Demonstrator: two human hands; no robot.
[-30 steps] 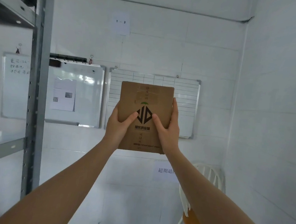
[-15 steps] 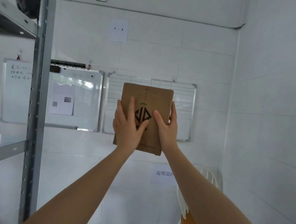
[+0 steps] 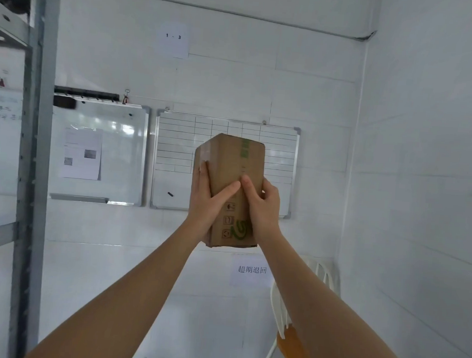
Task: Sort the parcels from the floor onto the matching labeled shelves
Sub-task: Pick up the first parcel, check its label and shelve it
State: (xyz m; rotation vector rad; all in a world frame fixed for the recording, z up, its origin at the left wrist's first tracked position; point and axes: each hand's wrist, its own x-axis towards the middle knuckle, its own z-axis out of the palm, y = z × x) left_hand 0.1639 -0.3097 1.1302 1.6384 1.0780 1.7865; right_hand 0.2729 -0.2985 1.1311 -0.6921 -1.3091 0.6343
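Before the gridded whiteboard [image 3: 225,150], one brown cardboard parcel [image 3: 229,178] is held upright at arm's length, left hand [image 3: 208,202] and right hand [image 3: 260,208] both clasping its sides. Green lettering on it is unreadable. Above hangs a paper sign [image 3: 172,38] reading "1 - 3"; below, another [image 3: 251,270] reads "超期退回".

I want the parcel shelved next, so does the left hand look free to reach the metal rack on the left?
Probably not yet: the left hand and right hand both grip the cardboard parcel. Nothing stands between it and the metal rack.
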